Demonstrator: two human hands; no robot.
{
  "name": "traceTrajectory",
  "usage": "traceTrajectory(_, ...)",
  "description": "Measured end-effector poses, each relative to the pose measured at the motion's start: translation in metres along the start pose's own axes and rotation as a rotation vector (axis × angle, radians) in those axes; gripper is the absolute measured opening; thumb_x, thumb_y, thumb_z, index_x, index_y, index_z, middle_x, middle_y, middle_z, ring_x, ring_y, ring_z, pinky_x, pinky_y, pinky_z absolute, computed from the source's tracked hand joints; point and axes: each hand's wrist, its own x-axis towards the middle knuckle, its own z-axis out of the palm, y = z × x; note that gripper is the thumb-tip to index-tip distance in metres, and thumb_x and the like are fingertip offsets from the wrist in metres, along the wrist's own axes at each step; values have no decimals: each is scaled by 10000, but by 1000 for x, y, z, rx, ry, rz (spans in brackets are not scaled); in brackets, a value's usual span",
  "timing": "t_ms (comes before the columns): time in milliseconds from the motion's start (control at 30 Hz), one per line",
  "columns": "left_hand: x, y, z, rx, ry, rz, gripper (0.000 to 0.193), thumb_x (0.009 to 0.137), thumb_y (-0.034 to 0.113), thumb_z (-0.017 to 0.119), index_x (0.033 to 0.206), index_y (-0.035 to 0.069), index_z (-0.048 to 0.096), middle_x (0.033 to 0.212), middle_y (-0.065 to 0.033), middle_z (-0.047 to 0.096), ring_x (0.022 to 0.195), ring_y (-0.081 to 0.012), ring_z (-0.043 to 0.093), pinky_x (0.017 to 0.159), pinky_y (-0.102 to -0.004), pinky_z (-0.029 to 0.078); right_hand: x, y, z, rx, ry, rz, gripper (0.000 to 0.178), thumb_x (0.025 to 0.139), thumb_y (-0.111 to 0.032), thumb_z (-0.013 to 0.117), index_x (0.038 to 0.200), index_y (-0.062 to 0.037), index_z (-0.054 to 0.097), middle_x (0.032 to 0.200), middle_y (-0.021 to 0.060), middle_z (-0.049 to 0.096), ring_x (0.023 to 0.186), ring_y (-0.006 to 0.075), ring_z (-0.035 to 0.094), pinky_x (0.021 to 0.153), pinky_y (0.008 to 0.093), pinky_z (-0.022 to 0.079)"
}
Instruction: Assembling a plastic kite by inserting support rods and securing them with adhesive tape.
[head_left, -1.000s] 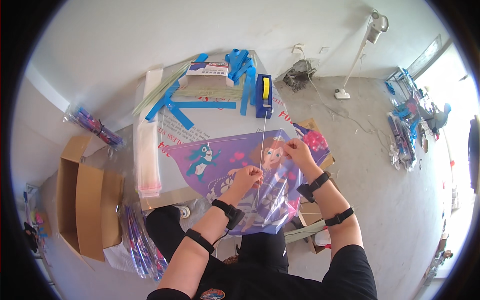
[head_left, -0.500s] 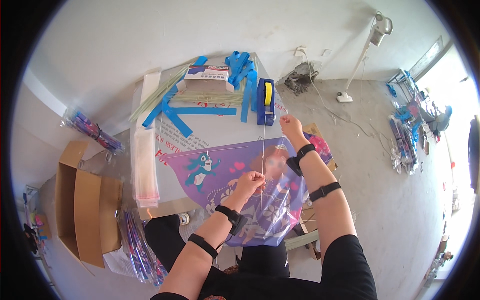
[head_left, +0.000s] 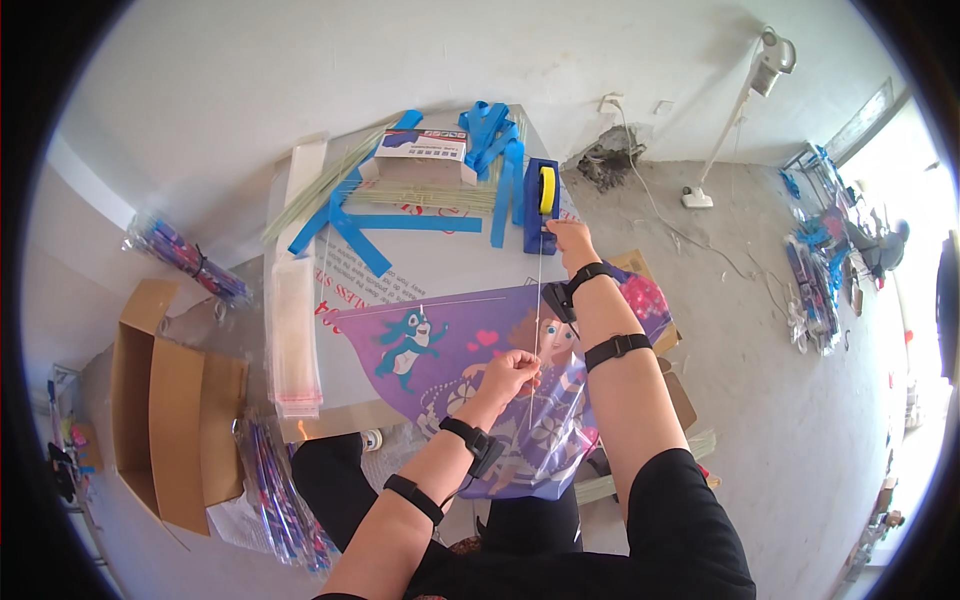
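A purple kite sheet (head_left: pixel 455 345), printed with cartoon figures, hangs over the table's near edge toward my lap. My left hand (head_left: pixel 511 376) is closed in a pinch round a thin white rod (head_left: pixel 540 290) that runs lengthwise across the sheet. Farther off, my right hand (head_left: pixel 572 238) has its fingertips at the near end of a blue tape dispenser (head_left: pixel 533 205) with a yellow core. Those fingers are pinched together; whatever lies between them is too small to make out. Another thin rod (head_left: pixel 450 305) lies along the sheet's far edge.
Blue ribbon strips (head_left: pixel 410 223), pale thin sticks (head_left: pixel 300 205), a small carton (head_left: pixel 425 146) and clear plastic sleeves (head_left: pixel 295 345) lie on the table. An open cardboard box (head_left: pixel 175 430) and bundled packages (head_left: pixel 280 500) stand left. A white upright appliance (head_left: pixel 735 125) leans against the wall.
My right hand has moved left from beside the tape dispenser to its near end. My left hand keeps its pinch on the rod, little moved. The view has shifted slightly.
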Motion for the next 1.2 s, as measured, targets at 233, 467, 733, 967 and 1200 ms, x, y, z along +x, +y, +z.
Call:
traceTrajectory(233, 6, -2, 8, 0, -19, 45, 137, 910, 158, 625, 981, 42, 636, 830, -35, 653, 693, -110, 639, 567, -239, 514, -60, 24, -23, 232, 16, -20, 145, 816, -178, 724, 839, -59, 644, 750, 11, 582, 651, 117, 529, 593, 270, 442)
traceTrajectory(467, 10, -13, -18, -16, -17, 6, 146, 912, 182, 634, 1000, 66, 627, 840, -23, 643, 715, -95, 625, 582, -245, 520, -254, 95, -46, 420, -222, 33, 91, 869, -124, 627, 840, -38, 638, 766, 0, 610, 674, 89, 533, 607, 258, 411)
traceTrajectory(733, 8, -1, 1, -38, 10, 18, 133, 900, 151, 652, 969, 37, 645, 824, -49, 667, 691, -120, 645, 575, -245, 524, -358, 153, -68, 488, -175, 314, 141, 946, -169, 596, 891, -38, 596, 793, 29, 600, 720, 111, 547, 672, 242, 439)
traceTrajectory(967, 3, 4, 6, -26, 49, 43, 127, 897, 142, 652, 950, 27, 642, 826, -55, 668, 693, -124, 649, 581, -251, 532, -360, 150, -57, 528, -159, 270, 145, 916, -153, 642, 888, -17, 605, 727, 3, 577, 614, 78, 496, 578, 208, 383)
traceTrajectory(1200, -13, -2, -12, 85, 25, -71, 151, 903, 182, 655, 981, 58, 619, 838, -16, 653, 725, -106, 638, 618, -250, 529, -361, 155, -59, 483, -173, 238, 132, 924, -133, 625, 890, -8, 598, 721, 15, 546, 617, 94, 490, 570, 220, 373)
